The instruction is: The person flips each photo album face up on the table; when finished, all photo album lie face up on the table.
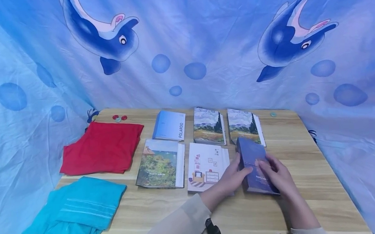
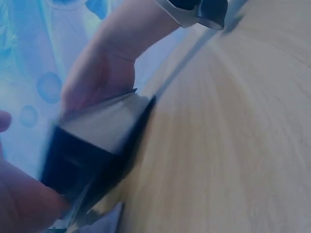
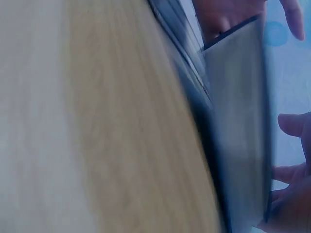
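Note:
A dark blue photo album (image 1: 253, 152) is between my two hands at the right of the table, its near end tilted in the wrist views. My left hand (image 1: 227, 176) grips its left, spine side, with the thumb over the cover. On the other side my right hand (image 1: 282, 177) holds the right edge, thumb on the cover. Pale page edges (image 3: 238, 107) show between the covers in the right wrist view. Just left lies a white album with a room drawing (image 1: 205, 161), partly behind my left forearm. Some fingertips are hidden by the album.
Behind stand two landscape-painting albums (image 1: 208, 124) and a blue Polaroid album (image 1: 170, 124). A garden-painting album (image 1: 158, 163) lies nearer. Folded red cloth (image 1: 102, 147) and turquoise cloth (image 1: 81, 209) lie at left. Small red and green discs (image 1: 123, 117) sit near the back edge.

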Motion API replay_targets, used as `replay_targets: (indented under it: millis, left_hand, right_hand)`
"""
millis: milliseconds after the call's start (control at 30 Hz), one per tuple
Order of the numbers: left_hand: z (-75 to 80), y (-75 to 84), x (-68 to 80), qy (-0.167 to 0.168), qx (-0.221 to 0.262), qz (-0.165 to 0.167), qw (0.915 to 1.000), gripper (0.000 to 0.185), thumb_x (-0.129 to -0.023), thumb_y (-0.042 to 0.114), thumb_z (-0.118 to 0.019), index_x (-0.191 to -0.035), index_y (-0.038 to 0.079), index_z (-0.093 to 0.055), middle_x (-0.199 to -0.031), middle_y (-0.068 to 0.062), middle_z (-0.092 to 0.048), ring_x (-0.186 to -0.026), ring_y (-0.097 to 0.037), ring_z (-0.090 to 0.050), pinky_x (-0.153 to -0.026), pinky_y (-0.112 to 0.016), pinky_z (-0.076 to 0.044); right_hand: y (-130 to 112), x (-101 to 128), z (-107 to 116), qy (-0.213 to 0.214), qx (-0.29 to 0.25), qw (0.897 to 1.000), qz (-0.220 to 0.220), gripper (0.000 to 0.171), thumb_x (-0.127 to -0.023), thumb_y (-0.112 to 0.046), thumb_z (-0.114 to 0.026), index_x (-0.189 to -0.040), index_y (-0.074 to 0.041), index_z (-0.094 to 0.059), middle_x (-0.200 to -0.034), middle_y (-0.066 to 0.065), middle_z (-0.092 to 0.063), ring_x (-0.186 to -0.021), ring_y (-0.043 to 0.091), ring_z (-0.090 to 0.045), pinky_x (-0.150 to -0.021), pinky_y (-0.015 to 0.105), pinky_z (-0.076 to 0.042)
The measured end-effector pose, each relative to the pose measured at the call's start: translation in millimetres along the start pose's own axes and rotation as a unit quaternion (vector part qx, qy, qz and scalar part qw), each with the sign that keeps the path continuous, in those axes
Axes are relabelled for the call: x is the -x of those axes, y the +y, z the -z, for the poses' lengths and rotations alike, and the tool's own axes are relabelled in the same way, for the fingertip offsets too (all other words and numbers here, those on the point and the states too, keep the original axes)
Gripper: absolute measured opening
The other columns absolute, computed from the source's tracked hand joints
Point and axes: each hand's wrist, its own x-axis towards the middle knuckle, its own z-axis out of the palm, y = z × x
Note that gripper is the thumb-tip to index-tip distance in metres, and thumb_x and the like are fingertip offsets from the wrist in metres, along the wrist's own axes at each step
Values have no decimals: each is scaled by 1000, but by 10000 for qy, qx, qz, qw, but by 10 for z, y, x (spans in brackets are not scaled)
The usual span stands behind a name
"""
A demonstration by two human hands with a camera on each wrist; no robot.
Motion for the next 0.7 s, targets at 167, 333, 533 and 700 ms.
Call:
replay_targets:
  millis: [167,333,533,700]
  left_hand:
    - [25,-21,13,280,29,-101,9996,76,-98,33,-59,-158,-2,-26,-166,-13,-22,-152,-24,-21,-123,-38,-19]
    - [78,-15,52,579,-467,-51,9972,74,-98,36,-60,-158,5,-32,-165,-10,-27,-151,-26,-25,-123,-43,-21]
    - [234,10,104,534,-1174,-257,9913,72,-100,43,-58,-160,15,-30,-166,-4,-25,-152,-23,-24,-122,-47,-21]
    - [470,23,167,321,-2029,-672,9764,73,-101,47,-55,-162,19,-26,-167,-4,-24,-152,-22,-22,-122,-47,-21]
  right_hand:
    - [41,-10,17,41,751,9971,58,90,-99,-57,-54,-160,1,-20,-160,35,-21,-147,52,-20,-117,64,-22]
    - [39,-23,3,79,1061,9943,97,89,-99,-58,-54,-159,0,-23,-160,35,-20,-146,54,-19,-116,67,-21]
    - [-44,-6,-38,274,1306,9898,497,88,-99,-54,-58,-157,3,-24,-157,36,-25,-144,55,-23,-115,68,-23]
    - [-95,8,-97,658,1383,9808,1205,82,-99,-47,-61,-156,3,-29,-154,37,-30,-139,56,-31,-112,69,-28]
